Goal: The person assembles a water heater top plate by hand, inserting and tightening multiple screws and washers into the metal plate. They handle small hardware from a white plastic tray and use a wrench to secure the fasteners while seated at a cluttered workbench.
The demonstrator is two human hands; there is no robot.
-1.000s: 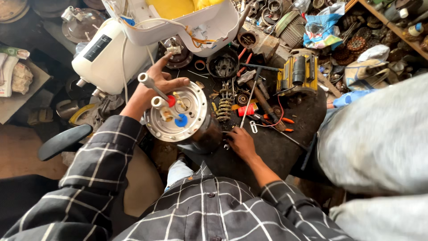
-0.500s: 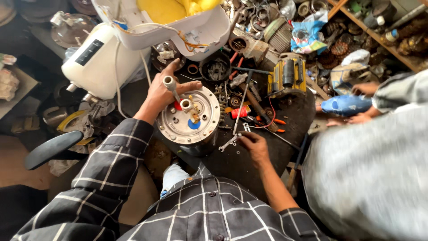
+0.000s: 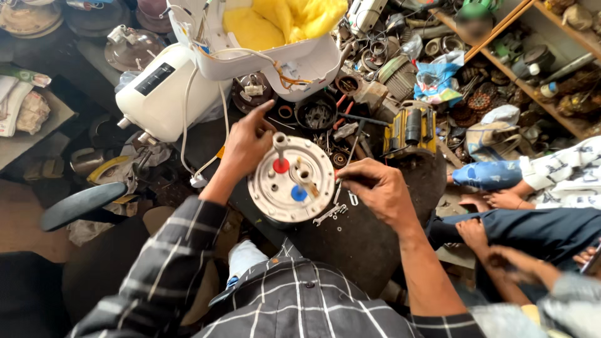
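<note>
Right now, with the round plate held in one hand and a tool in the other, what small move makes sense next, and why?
Probably bring the right hand a little further left, so the thin tool it pinches meets the fittings on the round white plate. The left hand already steadies the plate at its far edge, and the tool tip sits just at the plate's near rim beside the blue cap.

Round flange plate (image 3: 291,184): dull, scuffed metal, fitted with glossy red and blue plastic caps. White appliance housing (image 3: 164,91): smooth, glossy plastic; yellow insulation (image 3: 282,19) inside the open shell is seen as rough foam. Tabletop (image 3: 350,241): dark, matt, stained surface.
</note>
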